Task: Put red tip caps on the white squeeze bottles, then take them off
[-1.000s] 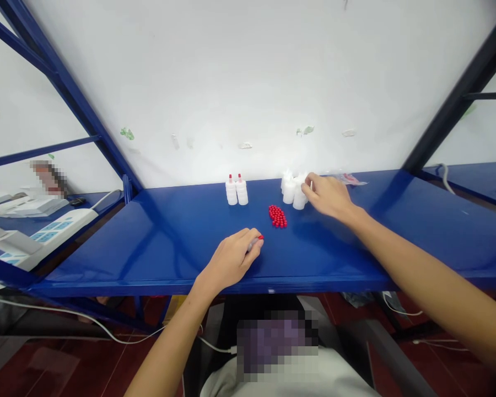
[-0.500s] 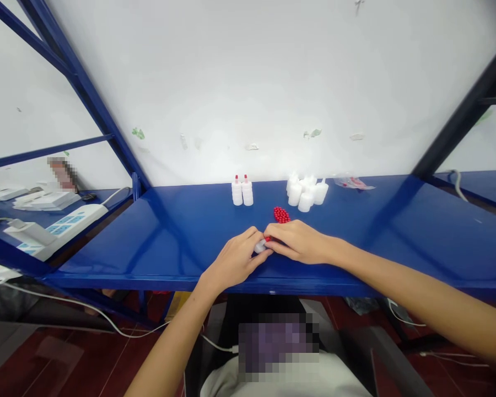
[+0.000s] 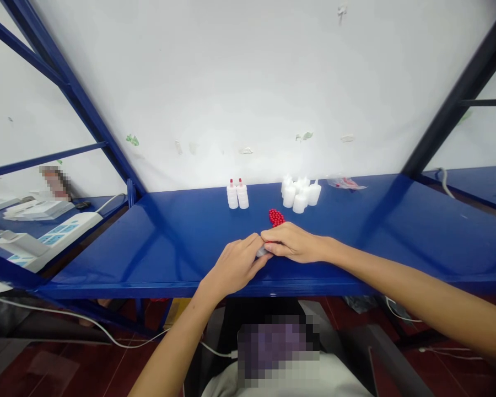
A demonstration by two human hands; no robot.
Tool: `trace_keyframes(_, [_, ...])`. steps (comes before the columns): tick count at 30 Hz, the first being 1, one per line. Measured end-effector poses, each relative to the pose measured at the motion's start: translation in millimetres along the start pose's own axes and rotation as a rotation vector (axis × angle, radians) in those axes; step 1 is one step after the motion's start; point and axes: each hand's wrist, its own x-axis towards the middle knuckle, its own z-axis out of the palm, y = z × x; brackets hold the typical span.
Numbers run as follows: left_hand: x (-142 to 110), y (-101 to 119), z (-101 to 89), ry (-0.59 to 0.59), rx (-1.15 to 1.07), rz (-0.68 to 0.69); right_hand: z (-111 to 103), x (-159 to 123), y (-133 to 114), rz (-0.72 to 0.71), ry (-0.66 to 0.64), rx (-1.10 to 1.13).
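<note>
A small white cylindrical plastic bottle [image 3: 260,251] is gripped by the closed left hand [image 3: 237,262] over the blue metal table [image 3: 182,237], its long axis apparently pointing rightward; its tip, largely hidden, is pinched by the right hand [image 3: 294,243].

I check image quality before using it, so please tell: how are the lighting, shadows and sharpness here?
Head view: bright light, white bottles pale with little surface detail; head view: dark streaks, shadows or reflections, across the blue table; head view: red caps too small for fine detail.
</note>
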Motion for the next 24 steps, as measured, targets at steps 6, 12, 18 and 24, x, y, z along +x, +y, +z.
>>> trace_keyframes(6, [-2,0,2.9,0.167,0.180,-0.057,-4,-2,-1,0.100,0.135,0.051])
trace_keyframes(12, [-2,0,0.2,0.227,-0.034,-0.094,-32,-14,19,0.404,0.198,-0.246])
trace_keyframes(18, [-1,1,0.4,0.090,-0.082,-0.110,-38,-25,37,0.596,-0.061,-0.578])
trace_keyframes(24, [1,2,-0.2,0.051,-0.082,-0.112,-36,-28,43,0.615,-0.174,-0.565])
